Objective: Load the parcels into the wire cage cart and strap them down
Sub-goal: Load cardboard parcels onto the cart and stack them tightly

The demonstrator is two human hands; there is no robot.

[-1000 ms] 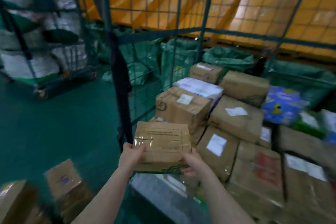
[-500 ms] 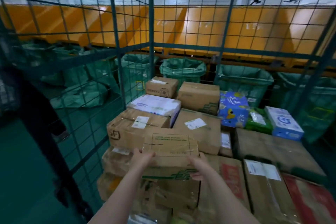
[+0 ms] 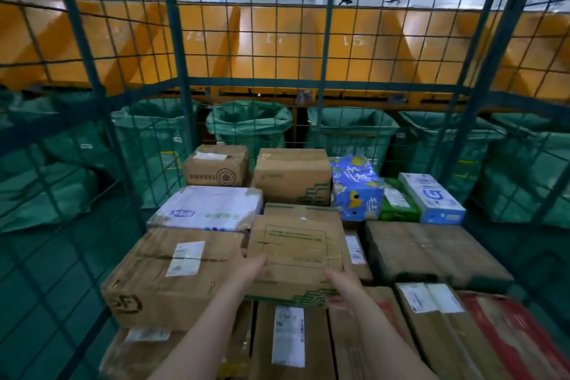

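Note:
I hold a flat brown cardboard parcel (image 3: 297, 251) with green print on its near edge, inside the green wire cage cart (image 3: 174, 40). My left hand (image 3: 251, 267) grips its near left corner and my right hand (image 3: 342, 284) grips its near right corner. The parcel sits over the stack, to the right of a large brown box with a white label (image 3: 172, 274) and in front of another brown box (image 3: 293, 176). Whether it rests on the parcels below cannot be told.
The cart holds several parcels: a white box (image 3: 209, 208), a blue printed box (image 3: 354, 188), a green pack (image 3: 398, 200), a white and blue box (image 3: 431, 197), a wide brown box (image 3: 431, 250). Green sacks (image 3: 249, 123) and an orange chute wall (image 3: 277, 49) lie beyond the mesh.
I have moved from outside the cart's left corner to face its inside. The parcel in both hands has gone forward over the stacked boxes.

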